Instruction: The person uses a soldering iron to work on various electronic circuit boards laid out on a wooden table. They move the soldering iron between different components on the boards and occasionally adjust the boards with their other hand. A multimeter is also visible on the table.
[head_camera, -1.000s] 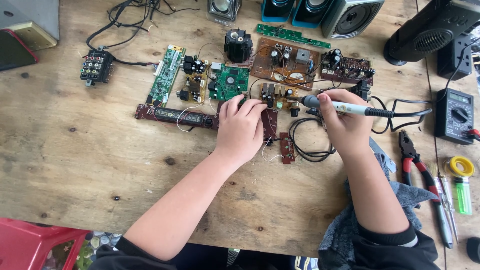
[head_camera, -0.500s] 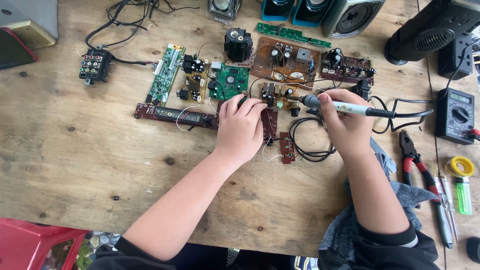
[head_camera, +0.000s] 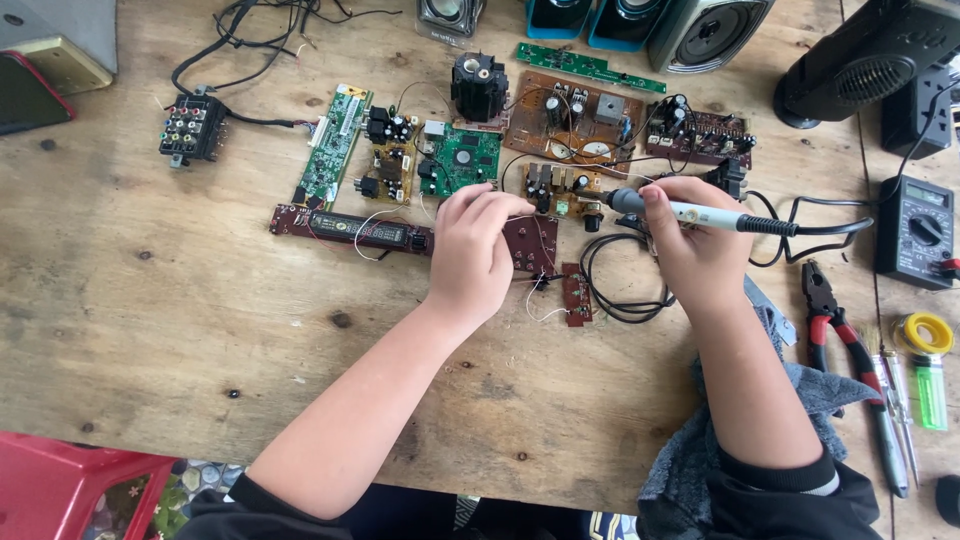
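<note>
The left hand (head_camera: 470, 250) is staying pressed, fingers together, on the dark red board (head_camera: 527, 243), while the right hand (head_camera: 690, 240) is keeping the soldering iron (head_camera: 685, 212) gripped, its tip seemingly unmoved.

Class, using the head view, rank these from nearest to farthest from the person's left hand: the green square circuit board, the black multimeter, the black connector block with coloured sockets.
1. Green square circuit board: just above the left hand.
2. Black connector block with coloured sockets: far left, upper table.
3. Black multimeter: far right edge, beyond the right hand.
</note>
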